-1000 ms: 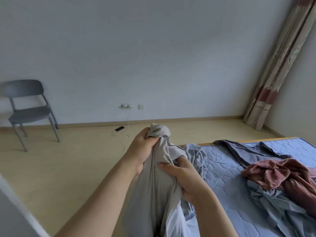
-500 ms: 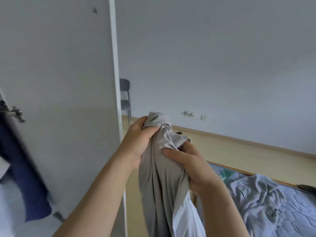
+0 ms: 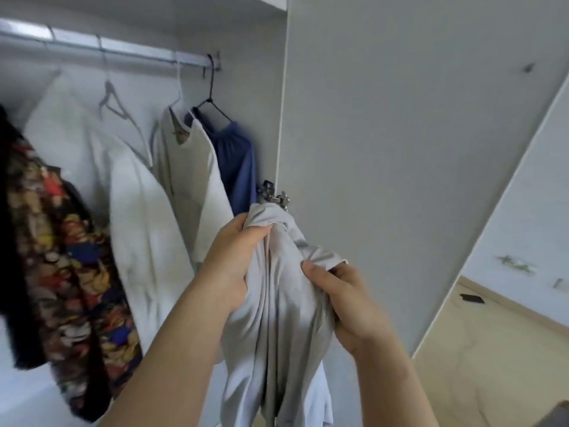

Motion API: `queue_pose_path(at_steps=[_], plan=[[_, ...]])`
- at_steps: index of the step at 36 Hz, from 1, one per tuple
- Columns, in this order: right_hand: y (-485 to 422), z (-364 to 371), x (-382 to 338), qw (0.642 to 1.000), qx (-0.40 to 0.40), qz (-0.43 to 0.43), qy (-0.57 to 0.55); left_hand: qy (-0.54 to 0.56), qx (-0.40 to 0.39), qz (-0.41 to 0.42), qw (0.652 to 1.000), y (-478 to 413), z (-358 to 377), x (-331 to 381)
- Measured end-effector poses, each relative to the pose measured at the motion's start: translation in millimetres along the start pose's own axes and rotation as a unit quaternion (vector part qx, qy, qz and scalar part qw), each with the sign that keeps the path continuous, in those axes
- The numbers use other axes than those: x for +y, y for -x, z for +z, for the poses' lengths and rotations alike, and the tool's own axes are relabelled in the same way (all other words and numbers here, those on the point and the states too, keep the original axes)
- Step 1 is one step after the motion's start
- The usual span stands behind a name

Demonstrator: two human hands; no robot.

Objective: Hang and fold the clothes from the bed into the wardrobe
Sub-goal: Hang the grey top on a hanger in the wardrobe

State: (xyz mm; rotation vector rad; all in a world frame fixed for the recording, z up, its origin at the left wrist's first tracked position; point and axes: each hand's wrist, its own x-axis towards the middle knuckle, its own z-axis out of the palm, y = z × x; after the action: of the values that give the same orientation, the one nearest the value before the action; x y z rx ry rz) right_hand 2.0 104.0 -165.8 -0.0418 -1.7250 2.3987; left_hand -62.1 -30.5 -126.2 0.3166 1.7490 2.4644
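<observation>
A person faces the open white wardrobe [image 3: 252, 87], where half a second ago the view took in its door edge, a grey chair and the bed; bed and chair have since left the frame, and the hanging rail now fills the upper left. The bunched light-grey fabric garment [image 3: 277, 303] remains held up in front of the chest, just as in the earlier frames, now before the wardrobe's interior and its open white door [image 3: 400, 149].

The left hand [image 3: 234, 260] clenches the top of the garment, fingers curled over a gathered fold. The right hand [image 3: 348, 306] grips the fabric lower and to the right, thumb pressed across the cloth. Both grips are closed on the garment, as they were a second ago.

The garment hangs with its long axis near vertical, its bunched top end pointing up toward the metal door hinge [image 3: 274, 195] and its loose length falling out of view at the bottom edge. A paler, whitish layer [image 3: 320, 396] shows beneath it.

On the silver metal rail [image 3: 123, 47] hang a white shirt [image 3: 132, 204], a beige T-shirt [image 3: 191, 180] on a white hanger, a blue garment [image 3: 238, 161] on a black hanger, and a multicoloured patterned garment [image 3: 61, 257] at far left. Pale wooden floor [image 3: 492, 349] shows at lower right.
</observation>
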Motion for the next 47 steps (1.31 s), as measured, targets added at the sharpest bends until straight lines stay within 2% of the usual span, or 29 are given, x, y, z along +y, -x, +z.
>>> queue_pose_path(at_steps=[5, 10, 12, 14, 18, 22, 25, 27, 28, 30, 32, 35, 41, 47], plan=[[-32.0, 46.7, 28.0, 0.997, 0.068, 0.016, 0.018, -0.029, 0.073, -0.017, 0.997, 0.6, -79.8, 12.9], [-56.9, 88.5, 45.3, 0.998, 0.063, 0.012, 0.028, -0.06, 0.149, -0.061, 0.985, 8.9, -142.9, 18.2], [-65.2, 104.2, 52.0, 0.998, 0.052, 0.02, 0.02, -0.121, 0.177, -0.057, 0.975, 13.4, -161.4, 18.8], [-70.9, 117.4, 58.4, 0.999, 0.037, 0.035, 0.005, -0.246, 0.211, -0.025, 0.946, 17.7, -179.4, 17.0], [-84.2, 141.9, 68.9, 0.998, -0.02, 0.051, -0.017, -0.45, 0.286, 0.026, 0.846, 25.3, -217.6, 18.5], [-103.3, 153.1, 69.9, 0.997, -0.038, 0.06, -0.029, -0.518, 0.309, -0.038, 0.797, 26.6, -243.8, 26.0], [-119.5, 156.3, 66.6, 0.997, -0.045, 0.055, -0.034, -0.537, 0.364, -0.107, 0.754, 29.8, -261.0, 31.2], [-128.4, 155.3, 64.3, 0.996, -0.056, 0.05, -0.041, -0.525, 0.397, -0.121, 0.743, 33.9, -271.8, 33.4], [-132.3, 154.2, 63.3, 0.996, -0.059, 0.047, -0.04, -0.507, 0.406, -0.117, 0.751, 35.2, -275.8, 35.0], [-139.6, 152.2, 62.9, 0.997, -0.054, 0.045, -0.034, -0.424, 0.41, -0.098, 0.801, 35.7, -276.7, 39.3], [-145.4, 151.9, 64.2, 0.997, -0.051, 0.049, -0.027, -0.289, 0.409, -0.108, 0.859, 32.9, -269.2, 43.7], [-150.5, 154.1, 67.2, 0.996, -0.063, 0.063, -0.028, -0.096, 0.389, -0.108, 0.91, 29.8, -257.6, 48.9], [-165.7, 144.5, 66.3, 0.994, -0.075, 0.074, -0.015, 0.085, 0.295, 0.012, 0.952, 15.3, -233.2, 57.4], [-183.4, 128.4, 53.1, 0.993, -0.093, 0.056, 0.033, 0.142, 0.244, 0.052, 0.958, -15.8, -203.2, 67.7]])
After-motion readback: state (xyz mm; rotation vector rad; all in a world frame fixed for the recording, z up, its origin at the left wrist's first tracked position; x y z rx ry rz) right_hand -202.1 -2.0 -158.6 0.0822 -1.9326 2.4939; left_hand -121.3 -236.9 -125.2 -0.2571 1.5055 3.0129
